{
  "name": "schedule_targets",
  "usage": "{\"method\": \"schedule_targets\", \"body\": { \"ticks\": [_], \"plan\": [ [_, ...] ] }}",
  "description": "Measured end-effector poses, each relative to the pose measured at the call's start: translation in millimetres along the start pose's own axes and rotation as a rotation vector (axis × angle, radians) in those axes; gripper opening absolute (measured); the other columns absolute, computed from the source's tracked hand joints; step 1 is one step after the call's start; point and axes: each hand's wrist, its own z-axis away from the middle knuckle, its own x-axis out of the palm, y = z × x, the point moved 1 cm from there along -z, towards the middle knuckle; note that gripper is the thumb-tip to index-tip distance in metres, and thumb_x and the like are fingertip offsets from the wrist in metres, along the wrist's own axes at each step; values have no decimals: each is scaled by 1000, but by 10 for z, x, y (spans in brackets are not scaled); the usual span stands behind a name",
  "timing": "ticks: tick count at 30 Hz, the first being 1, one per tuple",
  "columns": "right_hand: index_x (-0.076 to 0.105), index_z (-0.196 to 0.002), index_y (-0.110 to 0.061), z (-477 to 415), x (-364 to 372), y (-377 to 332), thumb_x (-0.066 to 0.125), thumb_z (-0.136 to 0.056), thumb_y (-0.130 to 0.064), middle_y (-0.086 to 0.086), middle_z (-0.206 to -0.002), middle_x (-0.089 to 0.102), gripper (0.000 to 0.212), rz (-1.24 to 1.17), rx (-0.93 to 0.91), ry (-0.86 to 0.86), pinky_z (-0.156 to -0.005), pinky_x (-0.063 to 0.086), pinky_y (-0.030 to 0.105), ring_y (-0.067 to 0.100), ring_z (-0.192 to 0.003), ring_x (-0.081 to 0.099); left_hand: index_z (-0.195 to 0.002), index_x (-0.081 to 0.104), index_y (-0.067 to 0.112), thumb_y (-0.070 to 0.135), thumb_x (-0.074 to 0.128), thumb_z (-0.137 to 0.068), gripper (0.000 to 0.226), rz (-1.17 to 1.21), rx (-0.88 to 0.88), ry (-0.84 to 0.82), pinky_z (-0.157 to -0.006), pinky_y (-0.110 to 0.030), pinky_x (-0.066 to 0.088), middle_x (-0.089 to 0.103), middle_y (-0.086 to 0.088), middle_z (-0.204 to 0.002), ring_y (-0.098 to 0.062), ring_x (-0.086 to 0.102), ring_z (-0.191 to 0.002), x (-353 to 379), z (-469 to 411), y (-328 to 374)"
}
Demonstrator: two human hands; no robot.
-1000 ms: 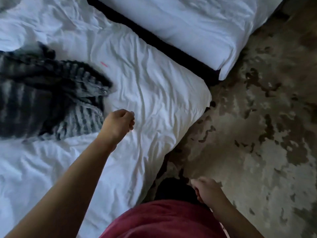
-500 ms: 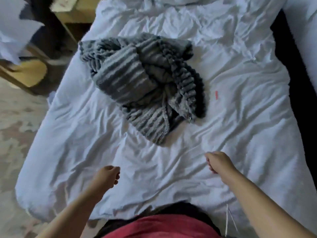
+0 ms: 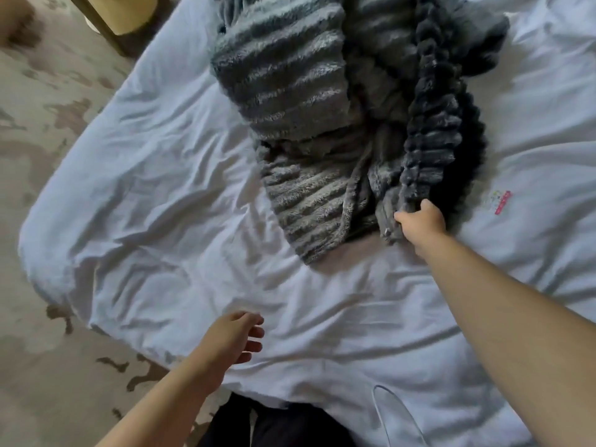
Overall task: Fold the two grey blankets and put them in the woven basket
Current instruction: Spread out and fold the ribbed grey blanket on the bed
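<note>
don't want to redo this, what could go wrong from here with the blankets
The right hand grips one edge of the grey blankets, which lie tangled in one heap on the bed, so a pull may drag both along. The left hand is open, apart from them; a one-handed lift would likely bunch the fabric.

a rumpled white duvet (image 3: 161, 221) covers the bed. mottled beige and brown carpet (image 3: 48, 124) lies to its left, with pale wooden furniture (image 3: 135, 14) at the top edge.
</note>
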Motion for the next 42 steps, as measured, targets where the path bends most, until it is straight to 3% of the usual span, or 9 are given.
{"method": "schedule_targets", "body": {
  "ticks": [4,9,15,27,29,31,34,38,42],
  "plan": [
    [63,-100,-11,400,180,84,50,-87,-13,12,-93,63,19,-67,-109,-75,-64,37,26,26,-83,54,-96,65,10,21,54,-93,16,138,-73,-30,-62,-28,49,66,-5,-76,-20,63,-64,167,64,67],
    [59,-70,-16,1318,293,770,49,-84,-11,0,-65,60,18,-9,20,-341,-54,40,25,24,-68,55,-92,63,13,20,55,-92,11,191,-54,-43,-63,-28,47,64,-3,-71,-19,62,-62,285,197,265],
    [65,-73,-17,2165,120,1709,54,-82,-13,4,-73,69,15,197,184,-453,-57,44,21,17,-68,64,-96,61,13,21,54,-93,11,208,-9,-103,-62,-28,49,66,-5,-76,-21,62,-65,418,347,436],
    [45,-76,6,2368,-1083,398,45,-79,-2,11,-68,42,8,-152,-166,239,-59,28,32,21,-66,37,-128,52,17,13,59,-89,39,70,391,-344,-61,-27,47,60,-7,-94,-15,58,-68,1003,899,1337],
    [45,-75,-1,2637,-1338,29,41,-71,-7,6,-63,42,9,-250,-336,260,-55,28,32,16,-61,33,-143,35,21,6,65,-82,70,-112,687,-269,-80,-32,50,49,-12,-126,-22,59,-97,1041,1093,1605],
    [57,-79,-5,2946,-1549,-247,39,-64,-12,8,-63,55,24,-272,-464,171,-56,37,31,16,-58,43,-152,13,23,1,68,-75,97,-519,1167,-113,-113,-37,27,16,-13,-156,-30,26,-141,1025,1360,1871],
    [64,-76,1,3282,-1713,-450,39,-61,-6,0,-59,53,30,-272,-647,-50,-54,35,28,13,-56,45,-149,-3,28,13,71,-75,107,-960,1728,-293,-119,-45,3,9,-4,-160,-22,2,-148,1009,1802,2140],
    [68,-65,-7,3401,-2033,-548,42,-61,-4,-11,-54,54,27,-298,-691,204,-52,38,23,3,-55,51,-126,55,30,29,72,-72,57,-1444,1618,-483,-102,-28,38,65,4,-113,-16,58,-109,991,1934,2106],
    [66,-69,-10,3273,-2392,-401,44,-59,-13,5,-54,59,24,-204,-484,694,-56,43,24,4,-58,53,-89,58,40,35,74,-68,27,-1454,1369,-436,-69,-23,50,68,8,-83,-13,65,-76,691,1566,2192]
  ]
}}
